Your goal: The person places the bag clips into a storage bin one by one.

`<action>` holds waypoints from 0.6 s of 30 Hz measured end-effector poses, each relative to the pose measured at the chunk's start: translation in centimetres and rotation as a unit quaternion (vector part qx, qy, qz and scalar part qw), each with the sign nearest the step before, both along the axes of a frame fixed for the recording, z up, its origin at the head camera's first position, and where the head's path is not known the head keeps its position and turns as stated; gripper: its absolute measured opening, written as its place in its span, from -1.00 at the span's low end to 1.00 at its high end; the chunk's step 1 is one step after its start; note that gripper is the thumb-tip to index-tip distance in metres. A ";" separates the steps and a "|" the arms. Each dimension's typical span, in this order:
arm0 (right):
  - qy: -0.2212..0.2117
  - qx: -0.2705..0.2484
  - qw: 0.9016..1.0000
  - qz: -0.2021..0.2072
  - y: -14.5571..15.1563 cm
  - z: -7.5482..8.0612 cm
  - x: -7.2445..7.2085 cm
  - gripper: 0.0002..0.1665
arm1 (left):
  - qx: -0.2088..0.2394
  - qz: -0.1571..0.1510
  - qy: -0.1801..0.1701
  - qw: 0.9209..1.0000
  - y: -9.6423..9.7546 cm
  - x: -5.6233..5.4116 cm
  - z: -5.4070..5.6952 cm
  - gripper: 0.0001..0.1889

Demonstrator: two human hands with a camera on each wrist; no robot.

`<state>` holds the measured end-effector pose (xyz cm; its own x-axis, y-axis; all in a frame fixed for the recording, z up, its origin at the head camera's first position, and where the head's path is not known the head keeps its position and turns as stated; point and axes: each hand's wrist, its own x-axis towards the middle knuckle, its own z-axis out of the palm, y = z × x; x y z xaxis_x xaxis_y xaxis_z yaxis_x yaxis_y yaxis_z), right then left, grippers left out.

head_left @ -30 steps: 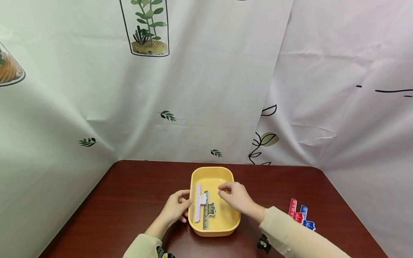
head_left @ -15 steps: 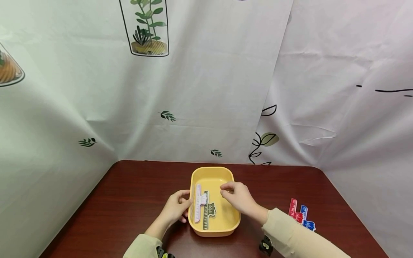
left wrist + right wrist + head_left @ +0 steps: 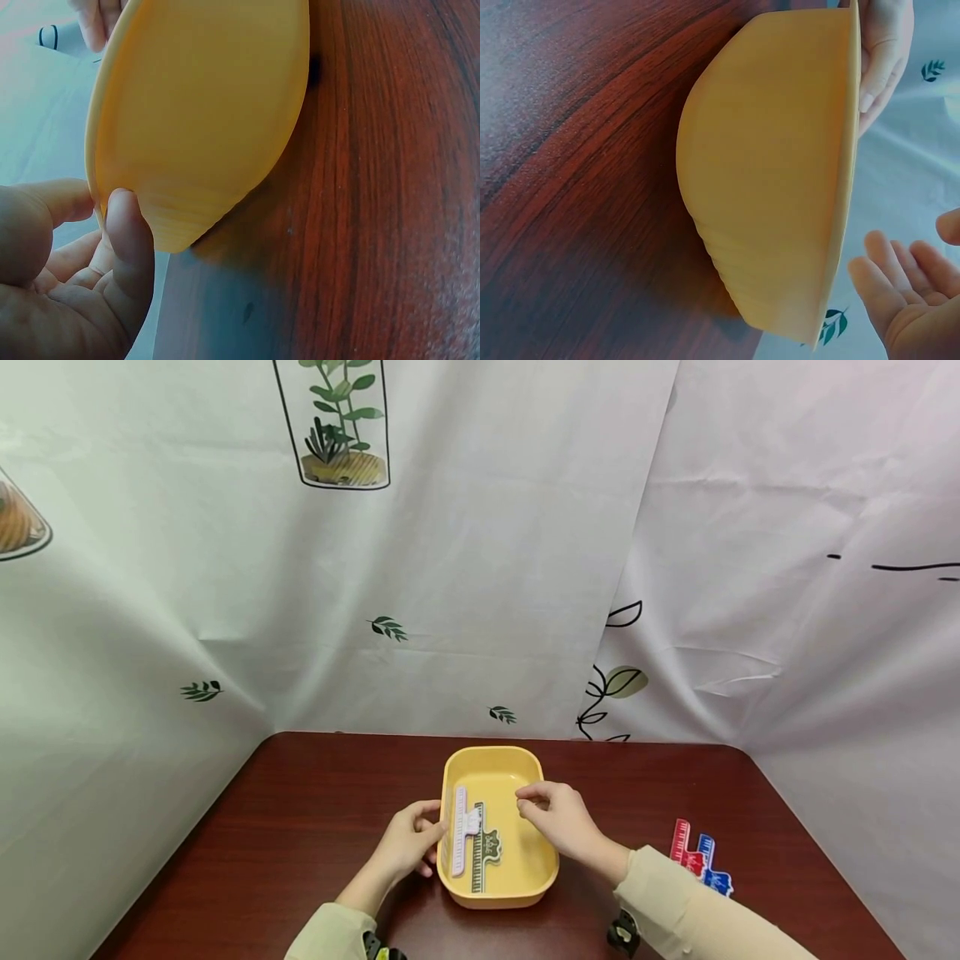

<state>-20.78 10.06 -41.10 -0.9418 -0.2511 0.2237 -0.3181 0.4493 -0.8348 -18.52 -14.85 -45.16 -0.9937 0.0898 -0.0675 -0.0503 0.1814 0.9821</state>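
Observation:
A yellow plastic tub [image 3: 522, 878] stands on the table in the head view. Inside, along its left side, lie a pale lilac ruler-edged clip [image 3: 459, 843] and a dark green one [image 3: 491, 847] next to it. My left hand [image 3: 405, 845] holds the tub's left rim between thumb and fingers; the left wrist view shows the thumb [image 3: 129, 232] against the tub's outer wall. Over the right part of the tub hovers my right hand [image 3: 561, 820], its fingers loosely bent and holding nothing. In the right wrist view its thumb and fingers [image 3: 881, 289] are apart.
To the right on the dark red-brown table [image 3: 322, 793] lie a red ruler-edged clip [image 3: 693, 862] and a blue one [image 3: 717, 882], side by side. A pale curtain [image 3: 480, 568] with plant prints hangs behind the table and at its sides.
My right hand has shifted slightly to the right over the tub. The left hand, the tub and the clips stay in place; the head view has tilted a little.

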 end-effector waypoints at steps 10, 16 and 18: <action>0.010 -0.015 1.000 0.005 0.6 0.0 0.4 -0.80 | -0.001 0.000 0.001 1.000 0.0 0.0 0.1 -0.54; 0.006 -0.020 1.000 -0.001 1.1 0.2 0.9 -0.79 | -0.002 0.001 0.001 1.000 0.0 0.1 0.1 -0.54; 0.006 -0.021 1.000 -0.003 1.2 0.3 1.1 -0.79 | -0.001 0.001 0.001 1.000 0.0 0.1 0.1 -0.54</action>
<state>-19.70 11.27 -40.76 -0.9406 -0.2357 0.2445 -0.3250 0.4158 -0.8494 -18.41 -14.84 -45.06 -0.9939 0.0885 -0.0658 -0.0486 0.1840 0.9817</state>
